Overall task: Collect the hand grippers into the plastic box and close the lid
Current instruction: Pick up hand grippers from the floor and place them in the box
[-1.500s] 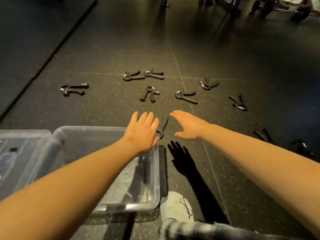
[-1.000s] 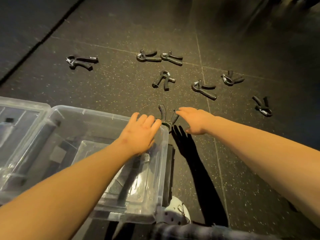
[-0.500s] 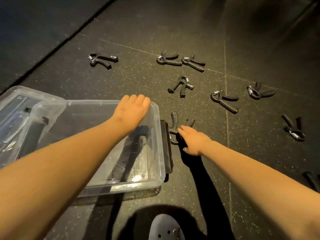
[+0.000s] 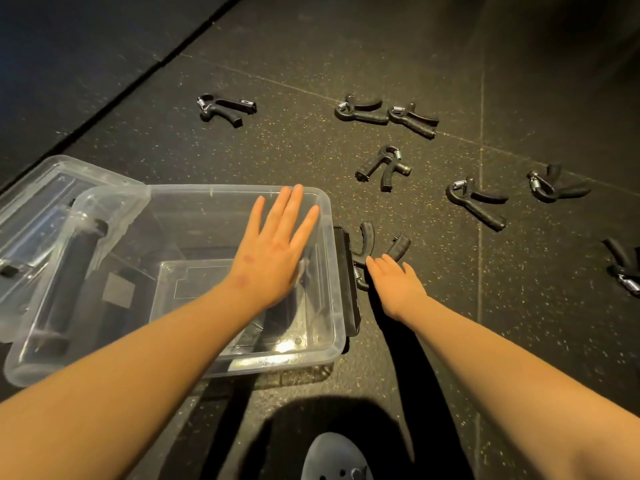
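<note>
Lower than a moment ago, the right hand (image 4: pixel 398 285) has come down onto the nearest hand gripper (image 4: pixel 367 237), and the left hand (image 4: pixel 273 251) has spread out above the plastic box (image 4: pixel 332 306). At far left the lid (image 4: pixel 41 188) lies off, against the box's left end. The box stands open on the floor (image 4: pixel 242 157), with nothing inside that is plainly a gripper. The left hand hovers flat over it, fingers straight and released. The nearest gripper lies just right of the box's black latch (image 4: pixel 343 278). The right hand lays fairly straight fingers on it, not visibly clenched. Seven other grippers (image 4: pixel 382 168) lie scattered beyond. A loose pick-up could let the gripper slip. Its splayed handles could also catch on the latch or rim, and the left hand may block the drop.
</note>
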